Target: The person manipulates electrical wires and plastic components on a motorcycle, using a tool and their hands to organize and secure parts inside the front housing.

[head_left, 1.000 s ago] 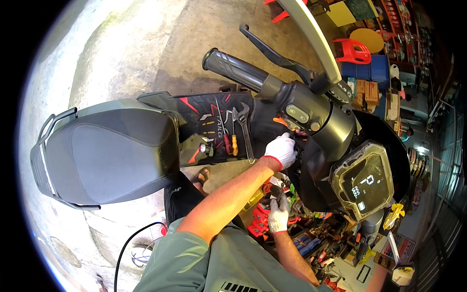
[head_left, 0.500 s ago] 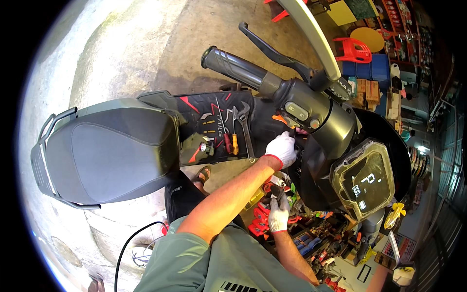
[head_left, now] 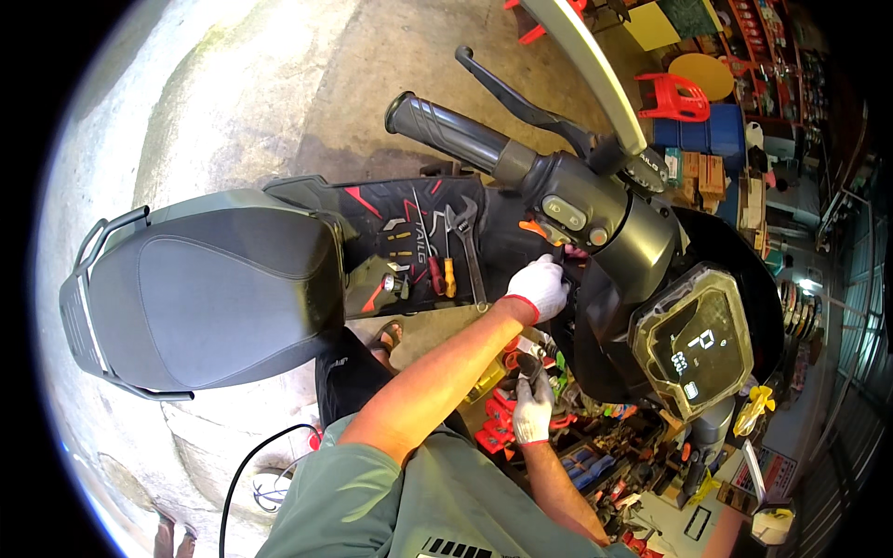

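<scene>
My left hand (head_left: 539,287), in a white glove with a red cuff, reaches under the handlebar to the scooter's inner front panel (head_left: 588,321). Its fingers are bent together there, and whatever they pinch is hidden. Lower down, my right hand (head_left: 533,416), also gloved, is closed around a small dark object (head_left: 529,365) whose kind I cannot make out. Above the left hand is the left grip (head_left: 456,130) with its switch housing (head_left: 564,213) and an orange switch (head_left: 537,229). The dashboard display (head_left: 693,358) is lit.
On the footboard (head_left: 358,223) lie an adjustable wrench (head_left: 469,244), red and yellow screwdrivers (head_left: 450,276) and small parts. The dark seat (head_left: 228,284) is at left. Crowded tools and parts (head_left: 595,456) sit beyond my right hand. A red plastic chair (head_left: 679,97) stands far right.
My right hand and its dark object have shifted slightly, with the object tilted lower. The display's readout has changed. My left hand stays in place. Another person's feet show more at lower left.
</scene>
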`<state>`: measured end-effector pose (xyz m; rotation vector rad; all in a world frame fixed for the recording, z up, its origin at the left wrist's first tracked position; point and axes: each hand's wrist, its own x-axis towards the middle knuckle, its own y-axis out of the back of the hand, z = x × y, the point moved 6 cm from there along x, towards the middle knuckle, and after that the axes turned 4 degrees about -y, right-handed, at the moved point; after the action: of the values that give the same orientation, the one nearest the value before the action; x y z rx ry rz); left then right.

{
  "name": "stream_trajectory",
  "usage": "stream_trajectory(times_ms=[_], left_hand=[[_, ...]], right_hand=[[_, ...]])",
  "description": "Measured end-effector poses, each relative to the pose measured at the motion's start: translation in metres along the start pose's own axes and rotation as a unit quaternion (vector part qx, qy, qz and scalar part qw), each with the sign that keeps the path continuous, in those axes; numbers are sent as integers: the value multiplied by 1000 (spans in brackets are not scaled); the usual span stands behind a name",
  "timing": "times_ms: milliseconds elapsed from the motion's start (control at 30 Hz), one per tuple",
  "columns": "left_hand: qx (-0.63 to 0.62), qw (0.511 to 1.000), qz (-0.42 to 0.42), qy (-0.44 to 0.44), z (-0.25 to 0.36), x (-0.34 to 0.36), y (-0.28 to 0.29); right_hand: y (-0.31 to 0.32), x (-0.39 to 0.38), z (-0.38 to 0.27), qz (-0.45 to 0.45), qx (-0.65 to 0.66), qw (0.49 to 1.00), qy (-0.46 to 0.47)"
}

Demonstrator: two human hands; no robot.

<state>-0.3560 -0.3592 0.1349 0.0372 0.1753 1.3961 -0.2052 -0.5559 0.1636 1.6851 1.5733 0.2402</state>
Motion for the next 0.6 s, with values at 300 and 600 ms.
stream_trajectory(times_ms=[300,600], left_hand=[[8,999,31,3,-1,-2,-2],[-14,1000,12,9,2,0,-6]], right_hand=[[0,-2,9,5,37,999,-6],[-2,-4,0,9,44,999,-8]])
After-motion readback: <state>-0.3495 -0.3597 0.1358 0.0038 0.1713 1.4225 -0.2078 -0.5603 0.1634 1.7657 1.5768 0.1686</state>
